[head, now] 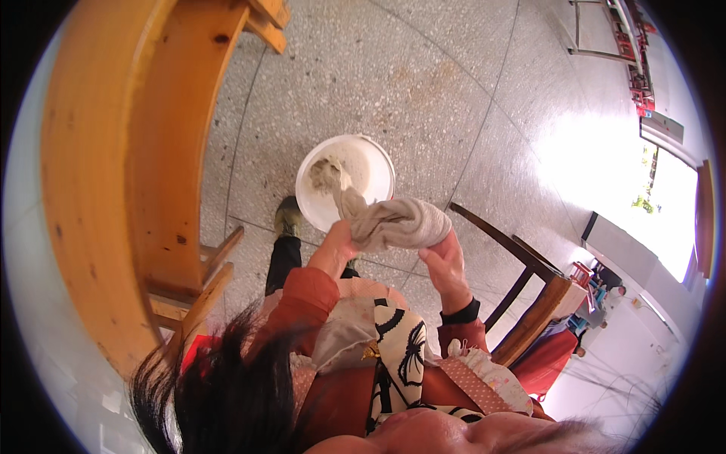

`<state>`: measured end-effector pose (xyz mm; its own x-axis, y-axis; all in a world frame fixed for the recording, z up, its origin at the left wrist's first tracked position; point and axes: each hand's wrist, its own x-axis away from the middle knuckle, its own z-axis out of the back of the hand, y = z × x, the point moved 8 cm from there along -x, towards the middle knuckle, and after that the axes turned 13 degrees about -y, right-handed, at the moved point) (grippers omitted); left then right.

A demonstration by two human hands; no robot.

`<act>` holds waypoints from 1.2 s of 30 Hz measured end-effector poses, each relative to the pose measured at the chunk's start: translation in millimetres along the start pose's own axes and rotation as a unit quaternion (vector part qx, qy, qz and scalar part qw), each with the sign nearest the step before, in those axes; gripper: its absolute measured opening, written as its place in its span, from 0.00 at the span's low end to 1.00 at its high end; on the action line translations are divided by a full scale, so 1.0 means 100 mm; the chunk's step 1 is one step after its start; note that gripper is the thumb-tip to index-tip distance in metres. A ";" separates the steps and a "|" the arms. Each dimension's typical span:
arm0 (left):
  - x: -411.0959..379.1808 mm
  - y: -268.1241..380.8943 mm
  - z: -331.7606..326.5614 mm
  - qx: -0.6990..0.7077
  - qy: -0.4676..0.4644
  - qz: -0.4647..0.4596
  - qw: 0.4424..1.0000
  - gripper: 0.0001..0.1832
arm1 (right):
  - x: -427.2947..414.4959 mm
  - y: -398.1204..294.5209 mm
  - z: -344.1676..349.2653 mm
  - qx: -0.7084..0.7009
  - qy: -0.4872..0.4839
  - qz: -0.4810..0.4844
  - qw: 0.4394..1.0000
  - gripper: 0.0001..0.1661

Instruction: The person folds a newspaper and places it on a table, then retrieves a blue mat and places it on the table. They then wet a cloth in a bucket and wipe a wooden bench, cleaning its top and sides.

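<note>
A beige, damp-looking cloth [400, 222] is bunched and twisted between my two hands. My left hand [334, 247] grips it near its left side, and my right hand [445, 271] holds the rolled right end. From the left side the cloth trails down over a white bucket [303, 196] on the floor. Inside the bucket is cloudy liquid, with a dark greyish-brown patch [324, 175] that I cannot identify. My hands are nearer to me than the bucket and partly cover its near rim.
Speckled terrazzo floor [397, 96] surrounds the bucket. A long wooden bench or table [170, 142] stands to the left. My shoe [288, 214] is beside the bucket. At right is a dark-legged wooden piece of furniture [539, 312]; people [610, 278] sit farther off, near a bright doorway [669, 210].
</note>
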<state>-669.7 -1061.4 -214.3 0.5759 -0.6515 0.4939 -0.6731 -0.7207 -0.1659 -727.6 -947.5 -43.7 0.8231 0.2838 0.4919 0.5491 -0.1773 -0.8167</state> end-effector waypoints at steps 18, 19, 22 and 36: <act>1.10 -0.65 -1.59 0.132 -0.073 0.066 0.986 0.21 | 0.40 0.30 -0.76 -0.476 -0.055 -0.066 0.875 0.39; 1.17 -0.69 -1.72 0.175 -0.103 0.077 0.976 0.21 | 0.46 0.10 -0.86 -0.490 -0.090 -0.048 0.866 0.41; 1.35 -0.65 -1.85 0.028 -0.058 -0.008 0.998 0.22 | 0.65 -0.40 -1.02 -0.519 -0.149 -0.011 0.842 0.45; 1.95 -0.51 -2.13 -0.596 0.180 -0.062 0.780 0.44 | 0.65 -0.35 -0.58 -0.136 -0.086 -0.073 0.984 0.26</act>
<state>-622.1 -1101.8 72.7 0.6480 -0.3303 0.6863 -0.6995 0.0982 0.7078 -685.5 -977.2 34.4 0.7087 0.4762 0.5206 0.6974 -0.3611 -0.6191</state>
